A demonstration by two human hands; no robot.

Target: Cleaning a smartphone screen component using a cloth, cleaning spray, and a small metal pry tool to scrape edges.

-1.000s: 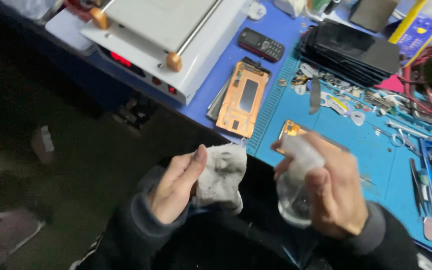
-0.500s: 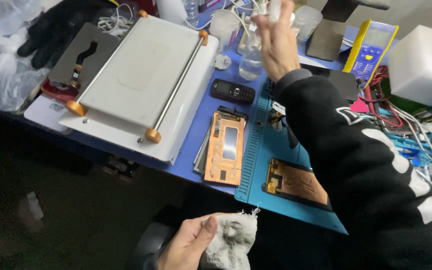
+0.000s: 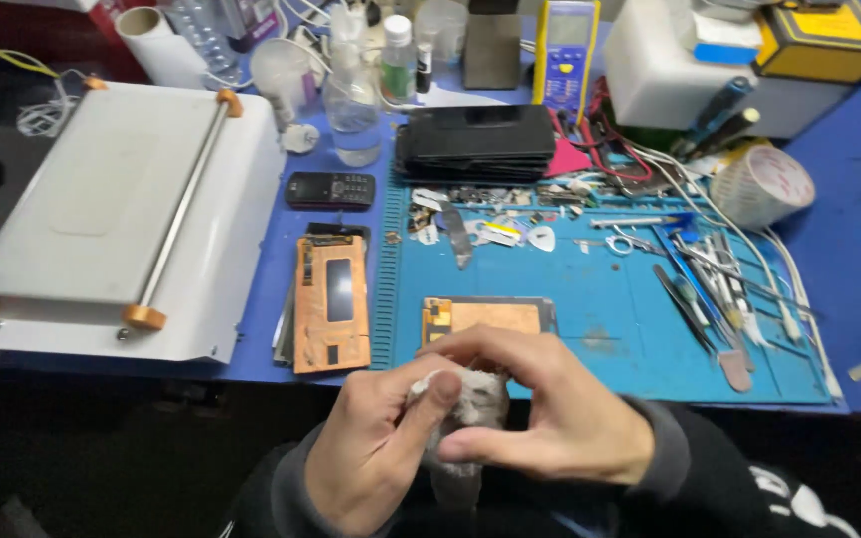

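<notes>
Both hands, left (image 3: 371,448) and right (image 3: 550,418), are pinching a grey cloth (image 3: 465,399), grips clamped on it, near the copper-backed panel (image 3: 490,317).

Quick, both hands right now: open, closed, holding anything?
Left hand: closed on the crumpled white cloth.
Right hand: closed on the same cloth, fingers curled over its top.

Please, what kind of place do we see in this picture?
Most likely a phone repair bench. A blue work mat carries tweezers and small parts, a phone screen panel lies at its near edge, and a yellow multimeter stands at the back. Both hands, left and right, hold a cloth.
</notes>
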